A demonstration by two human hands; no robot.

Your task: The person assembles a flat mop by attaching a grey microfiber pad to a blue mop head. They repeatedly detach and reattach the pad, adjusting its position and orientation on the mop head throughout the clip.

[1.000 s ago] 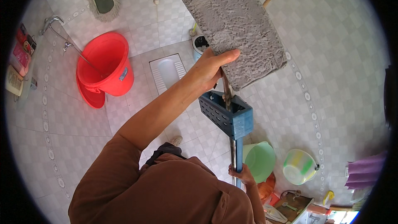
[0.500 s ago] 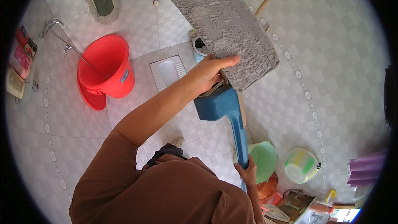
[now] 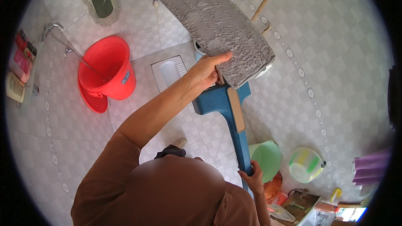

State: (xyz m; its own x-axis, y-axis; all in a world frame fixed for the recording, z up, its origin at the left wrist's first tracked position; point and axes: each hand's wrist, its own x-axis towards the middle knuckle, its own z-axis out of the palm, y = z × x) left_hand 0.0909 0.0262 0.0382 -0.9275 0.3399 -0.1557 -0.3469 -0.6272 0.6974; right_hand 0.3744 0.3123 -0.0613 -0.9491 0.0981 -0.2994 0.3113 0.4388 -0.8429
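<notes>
brown short-sleeved shirt (image 3: 167,196), bare forearms, perhaps dark footwear (image 3: 169,151) below

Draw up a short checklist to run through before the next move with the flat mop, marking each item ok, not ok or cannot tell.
1. Left hand grips the near edge of the grey mop pad: ok.
2. Right hand holds the blue mop handle low down: ok.
3. Pad seated in the blue wringer block: cannot tell, the hand hides the joint.
4. Red bucket standing clear of the mop: ok.
5. Green basin away from the handle: not ok, it sits right beside it.
6. Floor tiles dry: cannot tell.
</notes>
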